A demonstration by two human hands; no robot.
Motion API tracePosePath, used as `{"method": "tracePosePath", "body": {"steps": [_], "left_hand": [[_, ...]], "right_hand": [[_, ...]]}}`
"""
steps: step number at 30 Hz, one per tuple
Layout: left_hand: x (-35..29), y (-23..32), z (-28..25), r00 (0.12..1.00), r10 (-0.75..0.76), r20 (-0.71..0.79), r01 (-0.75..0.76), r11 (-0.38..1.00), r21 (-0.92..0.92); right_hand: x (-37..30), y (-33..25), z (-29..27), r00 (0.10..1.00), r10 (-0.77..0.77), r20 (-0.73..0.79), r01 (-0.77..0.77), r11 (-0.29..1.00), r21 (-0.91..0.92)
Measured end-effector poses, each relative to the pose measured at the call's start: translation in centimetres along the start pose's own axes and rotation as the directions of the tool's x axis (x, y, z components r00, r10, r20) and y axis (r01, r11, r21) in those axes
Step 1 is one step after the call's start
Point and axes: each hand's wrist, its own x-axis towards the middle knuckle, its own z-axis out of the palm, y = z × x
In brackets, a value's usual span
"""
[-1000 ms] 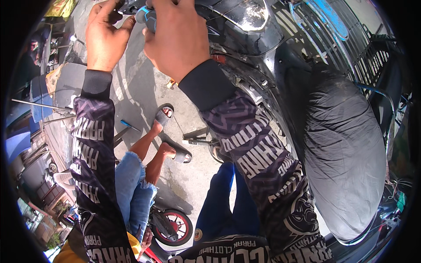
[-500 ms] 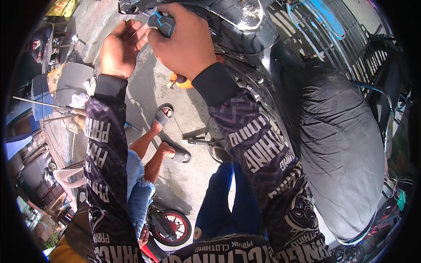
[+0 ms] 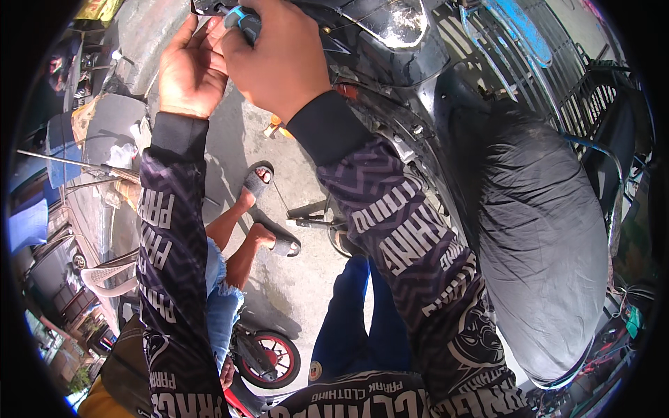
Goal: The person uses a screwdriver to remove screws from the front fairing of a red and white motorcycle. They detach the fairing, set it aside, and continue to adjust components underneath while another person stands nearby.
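My right hand [image 3: 282,66] is closed round the blue-and-black handle of a screwdriver [image 3: 243,24] at the top of the view. Its shaft points left toward a dark part of the motorcycle [image 3: 369,76] at the upper edge, where the tip is hard to make out. Close beside it, my left hand [image 3: 194,73] is turned palm up, fingers loosely stretched and apart under the screwdriver's front end. Nothing shows in the left palm. The right fingertips are hidden behind the back of that hand.
The motorcycle's long black seat [image 3: 540,251] lies on my right, beside a blue metal rack [image 3: 512,35]. Below left, another person sits in sandals [image 3: 259,177] near a small red-rimmed wheel [image 3: 268,359]. A plastic chair [image 3: 108,279] and clutter line the left side.
Both hands have shifted slightly; the right hand and screwdriver have moved up and left. My left fingers have come nearer the dark part at the top.
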Motion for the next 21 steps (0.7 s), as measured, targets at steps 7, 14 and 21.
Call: {"method": "tracePosePath", "body": {"steps": [7,14,21], "left_hand": [[0.3,-0.1,-0.4,0.996,-0.031,0.079,0.04,0.993,-0.115],[0.2,-0.4,0.3,0.999,-0.036,-0.016,0.035,0.998,-0.042],[0.0,-0.1,-0.3,0.975,-0.087,0.202,0.137,0.959,-0.247]], "right_hand": [[-0.1,-0.8,-1.0,0.974,-0.183,0.13,0.207,0.957,-0.205],[-0.3,-1.3,-0.5,0.967,-0.241,0.081,0.253,0.944,-0.213],[-0.1,-0.8,-1.9,0.923,-0.383,0.025,0.383,0.918,-0.098]]}}
